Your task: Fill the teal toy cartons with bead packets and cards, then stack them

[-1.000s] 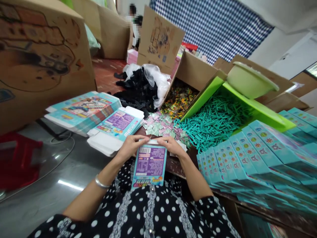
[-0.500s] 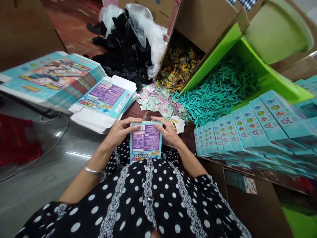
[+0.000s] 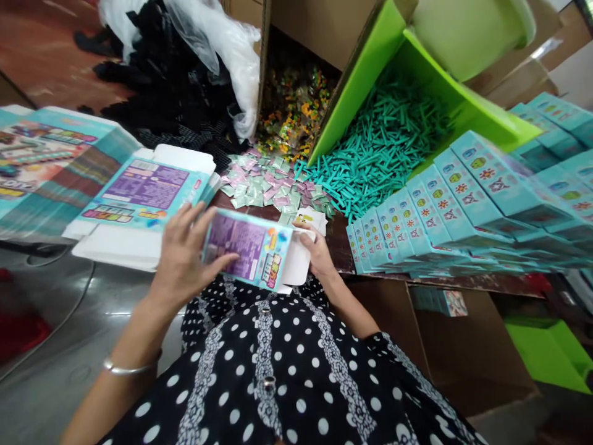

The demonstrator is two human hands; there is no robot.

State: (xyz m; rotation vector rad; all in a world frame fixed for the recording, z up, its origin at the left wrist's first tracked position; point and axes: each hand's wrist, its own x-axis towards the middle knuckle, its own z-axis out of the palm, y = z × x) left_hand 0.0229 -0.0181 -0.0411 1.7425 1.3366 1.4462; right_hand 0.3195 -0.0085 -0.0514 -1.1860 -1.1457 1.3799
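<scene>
A small blue and purple carton (image 3: 238, 250) is tilted sideways in front of my body, its white flaps standing open at the right end. My left hand (image 3: 180, 262) grips the closed left end, thumb laid across the purple face. At the flap end, my right hand (image 3: 319, 252) pinches a white flap between thumb and fingers. What is inside the carton cannot be seen. Just beyond my right hand lie small white printed cards (image 3: 312, 219). Flat unfolded cartons (image 3: 148, 185) lie in a stack to the left of my left hand.
Small green and pink packets (image 3: 266, 185) lie scattered ahead. Teal sticks (image 3: 370, 161) spill from a lime-green bin (image 3: 482, 93). Orange and green bits (image 3: 301, 117) fill a cardboard box. Black pieces (image 3: 171, 93) are heaped at the left. Finished-looking blue boxes (image 3: 440, 210) stand in rows at right.
The carton has turned from upright to sideways, and its flapped end now points right. My left hand has shifted to its left end; my right hand is at the flaps. The view has swung right.
</scene>
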